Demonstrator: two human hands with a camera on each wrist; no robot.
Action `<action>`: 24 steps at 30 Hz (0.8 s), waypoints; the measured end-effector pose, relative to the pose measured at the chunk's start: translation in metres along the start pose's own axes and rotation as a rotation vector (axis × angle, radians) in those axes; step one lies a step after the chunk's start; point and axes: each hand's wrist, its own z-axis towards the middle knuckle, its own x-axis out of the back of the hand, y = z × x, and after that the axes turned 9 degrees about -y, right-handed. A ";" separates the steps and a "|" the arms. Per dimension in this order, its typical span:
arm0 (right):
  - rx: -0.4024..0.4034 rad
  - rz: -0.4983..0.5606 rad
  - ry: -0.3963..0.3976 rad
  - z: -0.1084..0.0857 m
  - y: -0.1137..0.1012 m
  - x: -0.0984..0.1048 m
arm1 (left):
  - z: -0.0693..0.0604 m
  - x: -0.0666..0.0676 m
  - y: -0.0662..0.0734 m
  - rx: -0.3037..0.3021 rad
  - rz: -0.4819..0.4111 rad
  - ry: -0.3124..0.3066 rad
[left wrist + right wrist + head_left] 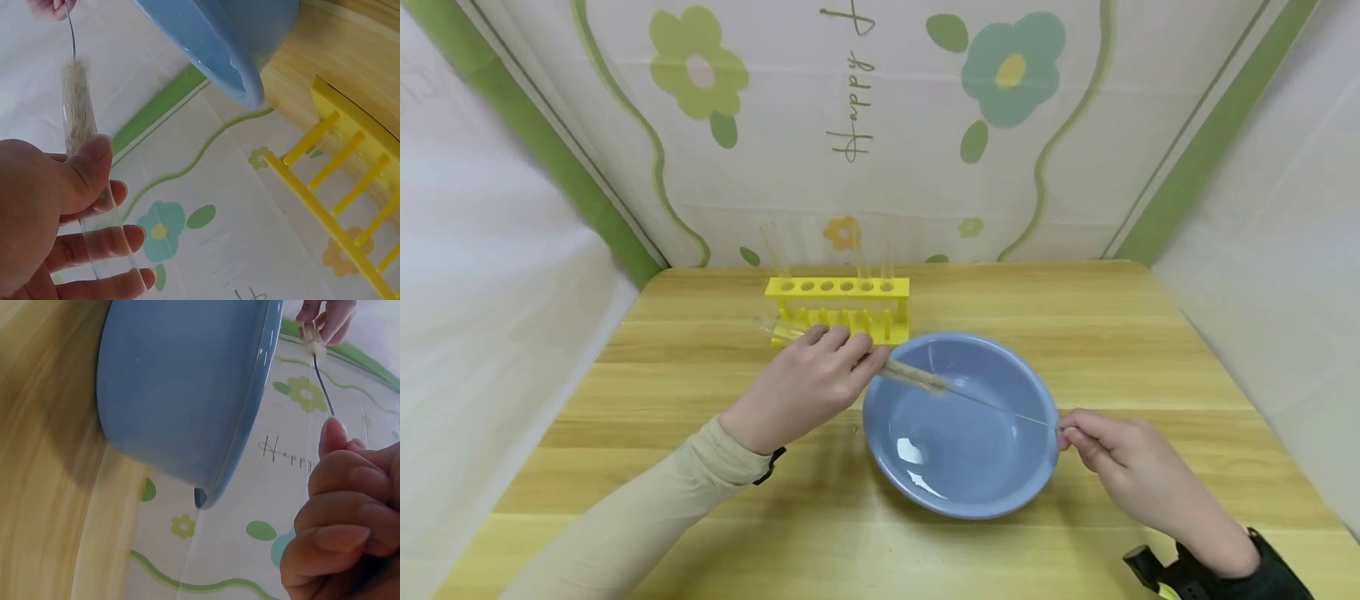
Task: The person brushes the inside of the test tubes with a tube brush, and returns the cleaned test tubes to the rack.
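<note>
Head view, left hand [808,379] gripping tube [784,331], right hand [1138,467] pinching wire [1000,408], bristles [917,377] between, seemingly inside tube

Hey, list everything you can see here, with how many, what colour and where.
Basin: one, blue, on the table beneath the brush
Test tube rack: one, yellow, behind the basin
Racked test tubes: three, clear, one left, two right
Held test tube: one, clear, in the left hand
Brush: one, pale bristles, inside the held test tube
Table: one, wood-coloured, under everything
Cloth walls: three, white, behind and beside the table
Wrist bands: two, black, one per wrist
Sleeve: one, beige, left arm
Left hand: one, bare, gripping the tube
Right hand: one, bare, pinching the brush's wire
</note>
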 end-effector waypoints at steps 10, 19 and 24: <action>-0.041 0.090 -0.022 0.005 -0.012 -0.001 | 0.009 0.001 0.008 -0.022 -0.005 0.007; -0.040 0.278 -0.097 0.013 -0.025 -0.011 | 0.022 0.011 0.025 -0.074 0.068 0.080; -0.019 0.342 -0.108 0.019 -0.031 -0.013 | 0.028 0.017 0.033 -0.092 0.076 0.088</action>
